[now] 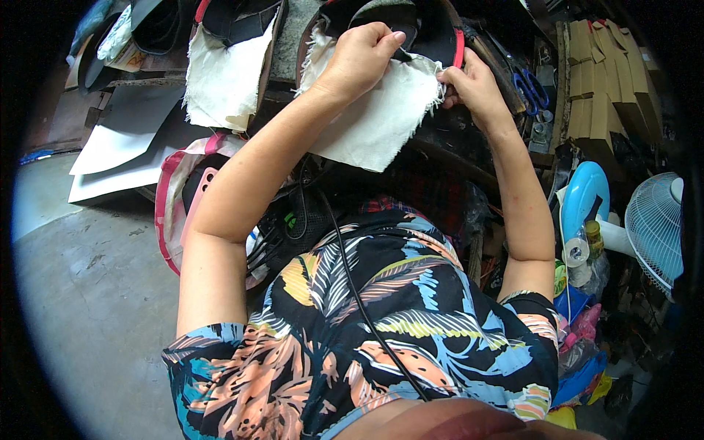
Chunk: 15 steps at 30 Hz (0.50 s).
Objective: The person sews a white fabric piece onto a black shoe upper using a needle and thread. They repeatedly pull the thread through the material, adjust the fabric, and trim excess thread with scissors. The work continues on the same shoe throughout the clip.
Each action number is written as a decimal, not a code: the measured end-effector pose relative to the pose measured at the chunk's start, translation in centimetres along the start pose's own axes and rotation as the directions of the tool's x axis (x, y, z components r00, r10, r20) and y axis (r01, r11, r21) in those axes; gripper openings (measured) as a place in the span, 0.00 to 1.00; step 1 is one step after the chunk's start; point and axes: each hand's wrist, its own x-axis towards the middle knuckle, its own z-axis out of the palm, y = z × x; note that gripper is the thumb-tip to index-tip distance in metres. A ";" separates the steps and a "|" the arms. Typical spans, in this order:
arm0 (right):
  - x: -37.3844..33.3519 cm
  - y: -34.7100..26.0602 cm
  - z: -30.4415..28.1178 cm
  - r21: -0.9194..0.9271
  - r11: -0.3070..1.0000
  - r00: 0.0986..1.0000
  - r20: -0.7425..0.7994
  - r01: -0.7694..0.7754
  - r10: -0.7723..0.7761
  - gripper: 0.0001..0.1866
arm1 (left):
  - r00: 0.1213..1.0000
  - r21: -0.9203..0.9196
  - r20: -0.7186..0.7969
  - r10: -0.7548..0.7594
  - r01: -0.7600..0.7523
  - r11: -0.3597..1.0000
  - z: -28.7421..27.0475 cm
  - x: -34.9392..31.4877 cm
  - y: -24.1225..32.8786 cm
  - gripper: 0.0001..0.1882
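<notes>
A frayed white cloth (381,125) hangs toward me from a curved black piece with red edging (433,33) at the top middle. Over the cloth's upper part my left hand (361,60) is closed, thumb against the fingers; what it grips is hidden beneath it. My right hand (473,86) pinches the cloth's right edge between thumb and fingers, just below the red edging. To the left lies a similar black piece (236,26) with its own white cloth (227,73), untouched.
White sheets (121,143) stick out at the left, near a pink-trimmed bag (170,213) with a pink phone (198,192). Blue-handled scissors (529,92) and stacked cardboard pieces (605,81) are at the right, above a fan (654,227). A black cable (345,257) runs down my front.
</notes>
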 end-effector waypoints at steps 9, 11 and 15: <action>2.6 0.1 -0.1 0.221 0.947 0.970 0.027 0.231 -0.243 0.16 | 0.977 0.312 0.075 0.198 -0.211 0.926 -2.3 -1.0 1.9 0.13; 2.7 0.0 -1.1 0.086 0.961 0.948 0.166 0.261 -0.273 0.14 | 0.904 0.557 0.105 0.415 -0.399 0.729 -2.4 -1.0 1.5 0.12; 1.6 -0.3 -6.5 -0.716 0.579 0.844 0.025 0.389 -0.536 0.16 | 0.958 0.504 0.077 0.275 -0.275 0.819 -2.2 -1.6 0.3 0.10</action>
